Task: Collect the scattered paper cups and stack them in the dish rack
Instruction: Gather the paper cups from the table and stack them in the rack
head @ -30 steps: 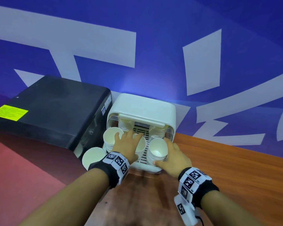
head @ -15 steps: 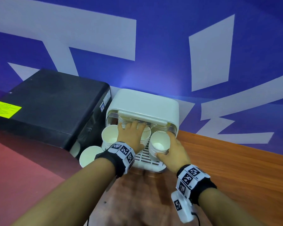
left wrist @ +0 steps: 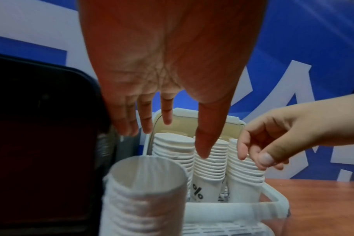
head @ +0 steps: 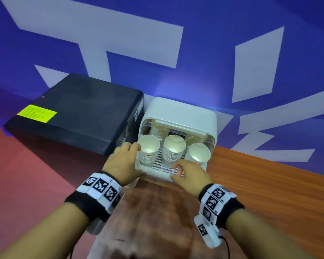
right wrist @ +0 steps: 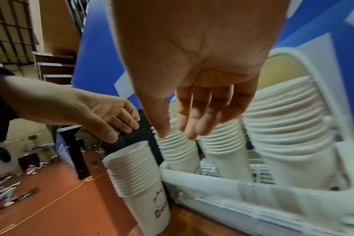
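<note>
The white dish rack point(head: 178, 116) stands against the wall with its tray point(head: 157, 171) out. Three stacks of white paper cups stand upright in the front row: left stack point(head: 149, 150), middle stack point(head: 174, 148), right stack point(head: 198, 153). More stacks show behind them under the lid. A further stack point(left wrist: 144, 191) point(right wrist: 139, 178) stands outside the rack at its left. My left hand point(head: 133, 148) point(left wrist: 172, 142) hovers over that outside stack with straight fingers and holds nothing. My right hand point(head: 176, 171) point(right wrist: 177, 135) hangs relaxed and empty at the tray's front.
A black box point(head: 73, 116) with a yellow label fills the space left of the rack. The wooden table point(head: 269, 193) stretches to the right. Its left edge drops to a red floor point(head: 17, 184). A blue wall stands close behind.
My left hand has left the middle stack and moved left over the outside stack. My right hand has let go of the right stack and drawn back to the tray's front.
</note>
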